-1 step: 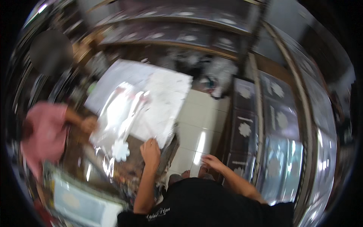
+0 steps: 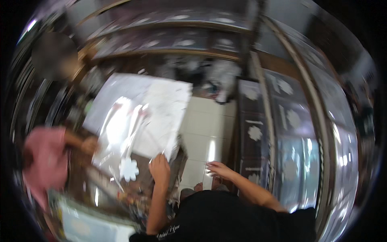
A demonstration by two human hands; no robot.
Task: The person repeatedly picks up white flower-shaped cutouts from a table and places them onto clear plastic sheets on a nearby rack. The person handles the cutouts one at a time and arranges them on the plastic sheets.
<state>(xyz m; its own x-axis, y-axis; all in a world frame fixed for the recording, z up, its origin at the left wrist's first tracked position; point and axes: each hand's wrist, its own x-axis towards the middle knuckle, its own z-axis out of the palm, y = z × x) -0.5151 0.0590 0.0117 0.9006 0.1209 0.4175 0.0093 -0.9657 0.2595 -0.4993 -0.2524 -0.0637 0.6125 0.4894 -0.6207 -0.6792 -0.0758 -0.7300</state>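
My left hand [image 2: 160, 167] is closed at the near right corner of the white-topped table, its fingertips pinched on what looks like the edge of a clear plastic sheet [image 2: 117, 133]. The sheet is shiny and carries a white flower-shaped patch [image 2: 128, 169] near its close end. Beneath it lies a large white board [image 2: 165, 101] with dark marks. A co-worker's hand [image 2: 90, 145] is at the sheet's left edge. My right hand [image 2: 219, 169] hangs over the floor, fingers stretched out and holding nothing. Motion blurs the fine detail.
On the right, racks [image 2: 290, 117] bear dark and clear sheets with pale flower shapes. More shelves [image 2: 181, 40] run along the back. A co-worker in a pink shirt [image 2: 46, 157] stands at the left. A framed screen [image 2: 88, 226] lies lower left; plastic bags [image 2: 221, 76] are beyond the tiled floor [image 2: 201, 121].
The view has turned a little, so the table and racks sit further left in it. My right hand appears slightly further left, still stretched out; my left hand stays pinched at the table corner.
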